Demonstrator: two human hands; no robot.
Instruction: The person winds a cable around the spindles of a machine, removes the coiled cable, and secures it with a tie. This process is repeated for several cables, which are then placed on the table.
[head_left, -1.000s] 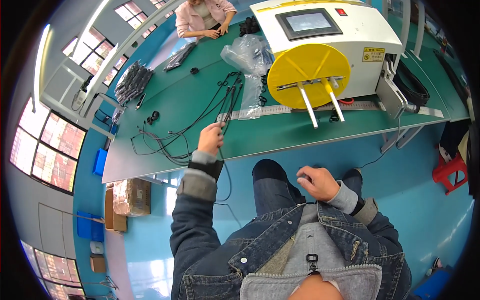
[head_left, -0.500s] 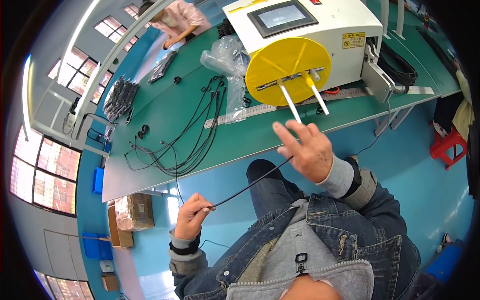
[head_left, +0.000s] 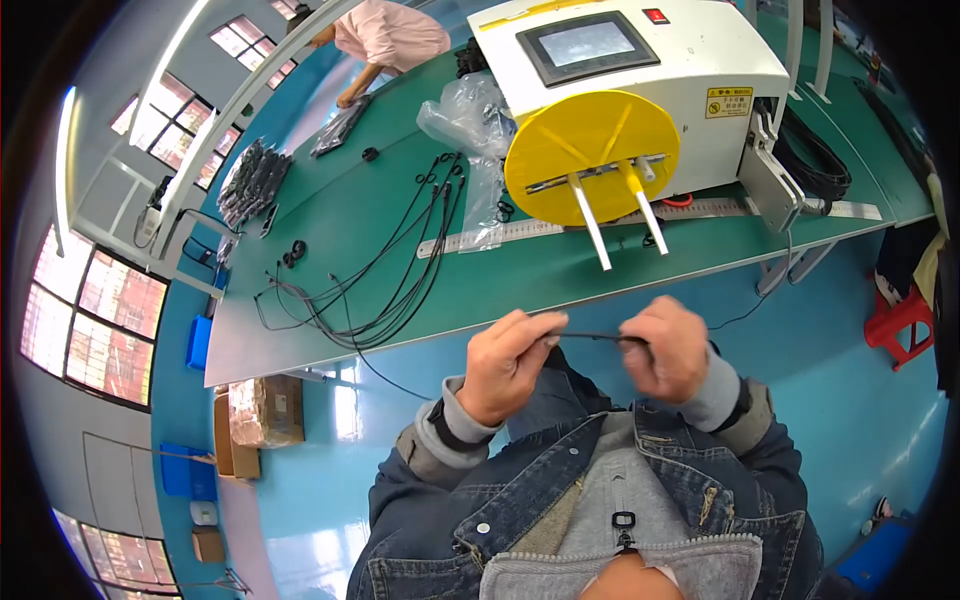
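Note:
A thin black cable [head_left: 592, 337] runs between my two hands, in front of the table's near edge. My left hand [head_left: 508, 366] is closed on it with thumb and fingers pinched together. The fingers of my right hand [head_left: 668, 350] are curled round the cable's other part. From behind my left hand the cable leads back toward several loose black cables [head_left: 405, 290] spread on the table. Beyond my hands stands a white winding machine [head_left: 700, 80] with a yellow disc [head_left: 560, 150] and two white rods pointing toward me. Neither hand touches the machine.
A steel ruler [head_left: 530, 230] lies under the disc on the green table [head_left: 330, 210]. Clear plastic bags [head_left: 465, 120] and bundled cables [head_left: 255, 180] lie farther back. Another person [head_left: 390, 40] works at the far left. Cardboard boxes [head_left: 268, 410] and a red stool [head_left: 900, 325] stand on the floor.
My left hand has moved right and up, and my right hand has come down, away from the rods. The hands are closer together, with less cable between them. My right fingers have curled in.

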